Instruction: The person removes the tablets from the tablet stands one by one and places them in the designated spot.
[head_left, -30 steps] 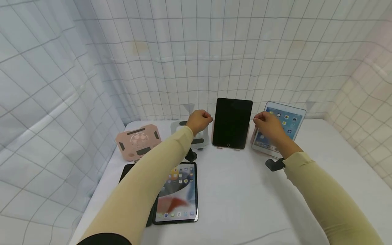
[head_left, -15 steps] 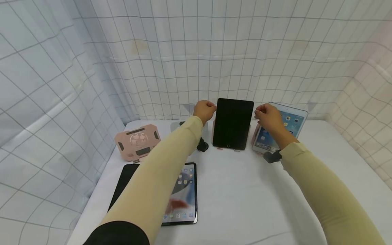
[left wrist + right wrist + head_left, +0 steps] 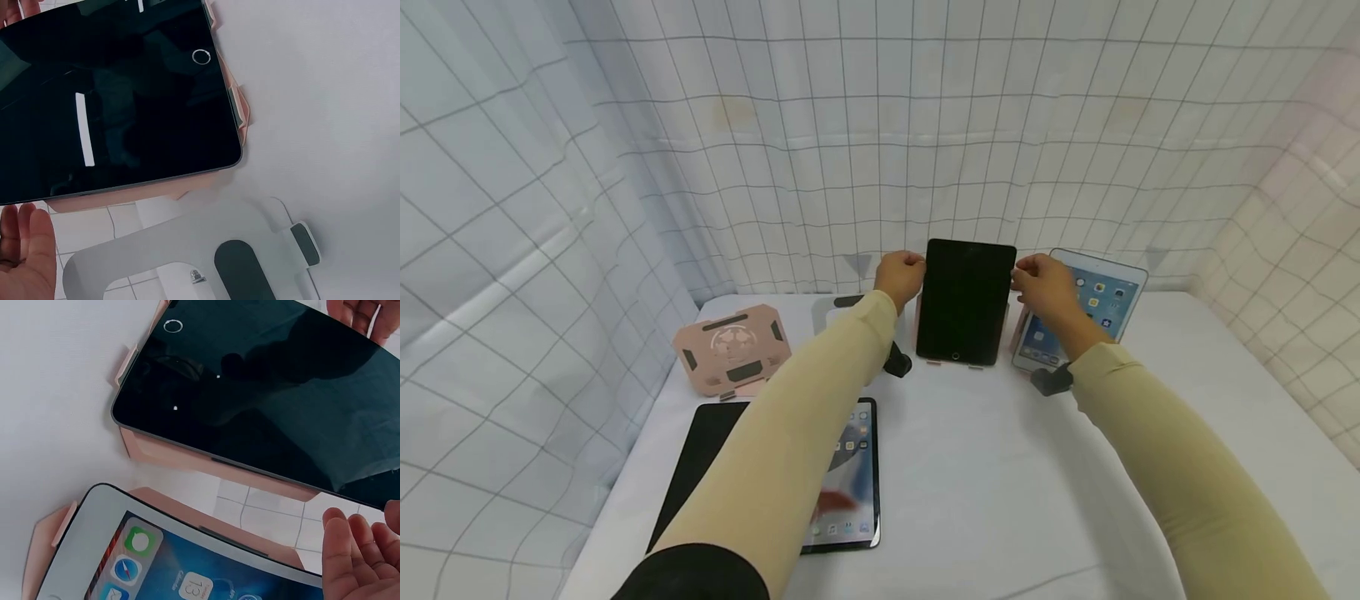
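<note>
A dark-screened tablet [image 3: 964, 302] stands upright on a pink stand [image 3: 240, 119] at the back of the white table. My left hand [image 3: 901, 277] is at its upper left corner and my right hand [image 3: 1041, 285] at its upper right corner. In the left wrist view the left fingers [image 3: 25, 256] lie fairly straight just off the tablet's edge [image 3: 112, 100]. The right wrist view shows the right fingers [image 3: 356, 556] likewise straight and a little off the tablet [image 3: 262, 394]. Neither hand visibly grips it.
A lit white tablet [image 3: 1105, 296] leans on another pink stand to the right. An empty grey stand [image 3: 187, 250] is to the left and an empty pink stand [image 3: 732, 348] further left. A lit tablet [image 3: 853, 475] and a black tablet [image 3: 692, 467] lie flat in front.
Both hands have moved up and inward, from beside the dark tablet to its two upper corners. The tablets and stands have not moved.
</note>
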`<state>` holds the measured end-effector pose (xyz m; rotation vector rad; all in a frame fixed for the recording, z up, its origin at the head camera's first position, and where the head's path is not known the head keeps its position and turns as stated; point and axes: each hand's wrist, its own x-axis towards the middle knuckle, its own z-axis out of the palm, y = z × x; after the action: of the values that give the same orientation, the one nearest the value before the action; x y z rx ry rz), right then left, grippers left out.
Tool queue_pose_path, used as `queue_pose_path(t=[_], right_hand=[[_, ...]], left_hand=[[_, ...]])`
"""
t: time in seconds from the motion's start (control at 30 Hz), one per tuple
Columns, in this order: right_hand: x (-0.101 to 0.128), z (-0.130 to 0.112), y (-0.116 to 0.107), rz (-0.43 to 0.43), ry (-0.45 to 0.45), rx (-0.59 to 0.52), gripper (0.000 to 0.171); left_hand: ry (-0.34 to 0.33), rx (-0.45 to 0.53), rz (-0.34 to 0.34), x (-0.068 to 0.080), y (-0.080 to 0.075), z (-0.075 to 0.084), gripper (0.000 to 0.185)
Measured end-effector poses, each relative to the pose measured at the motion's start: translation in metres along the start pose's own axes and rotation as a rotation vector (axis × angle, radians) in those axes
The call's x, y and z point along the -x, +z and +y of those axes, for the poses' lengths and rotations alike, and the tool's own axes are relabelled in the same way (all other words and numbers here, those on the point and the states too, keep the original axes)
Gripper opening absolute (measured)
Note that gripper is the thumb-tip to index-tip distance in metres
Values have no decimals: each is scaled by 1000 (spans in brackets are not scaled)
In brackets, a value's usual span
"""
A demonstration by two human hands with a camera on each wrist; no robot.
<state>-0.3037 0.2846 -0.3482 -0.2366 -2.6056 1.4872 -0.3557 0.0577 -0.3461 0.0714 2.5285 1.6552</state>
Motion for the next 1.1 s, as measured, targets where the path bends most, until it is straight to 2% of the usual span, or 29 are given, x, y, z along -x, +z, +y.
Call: queue_pose_path(t=[0.3,0.7,0.97,1.1], right_hand=[[1,-1,8,51,10,23,28],[4,0,8,78,-8,-11,29],[8,-4,4,104,-42,-42,27],[9,-6,1,114,-66,-60,26]], left_hand=[[36,15,10,7,2,2,21],[55,42,6,5,0,-3,20],[74,151,-9,12,-5,2,20],[93,168,-17,15,-8,4,21]])
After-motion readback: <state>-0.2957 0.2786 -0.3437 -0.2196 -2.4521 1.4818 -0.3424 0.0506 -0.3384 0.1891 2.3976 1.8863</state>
